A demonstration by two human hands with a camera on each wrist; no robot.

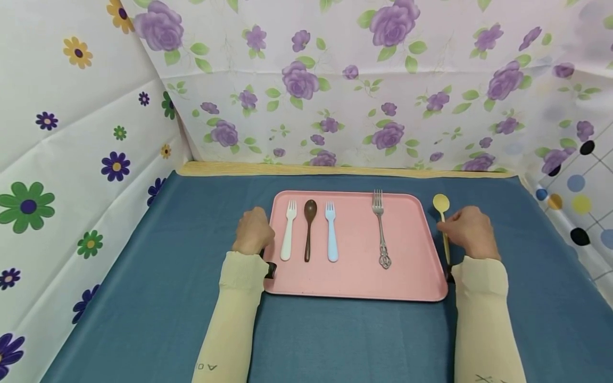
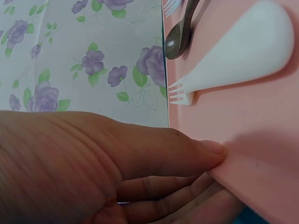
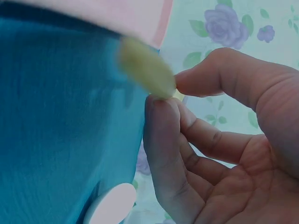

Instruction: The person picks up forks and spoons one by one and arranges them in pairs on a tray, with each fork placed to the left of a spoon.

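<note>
My left hand (image 1: 252, 231) grips the left edge of the pink tray (image 1: 345, 282), thumb on the rim and fingers beneath it in the left wrist view. My right hand (image 1: 470, 230) pinches the handle of a yellow spoon (image 1: 441, 203) between thumb and forefinger, just right of the tray, bowl pointing to the back. On the tray lie a white fork (image 1: 286, 240), a dark brown spoon (image 1: 310, 209), a light blue fork (image 1: 332, 242) and, farther right, a silver fork (image 1: 381, 234) with an ornate handle. The yellow handle's end (image 3: 149, 70) looks blurred in the right wrist view.
A blue cloth (image 1: 354, 340) covers the table under the tray. Flower-printed sheets (image 1: 297, 122) stand along the back and left, with a dotted sheet (image 1: 581, 205) at the right. A white rounded thing (image 3: 112, 205) shows low in the right wrist view.
</note>
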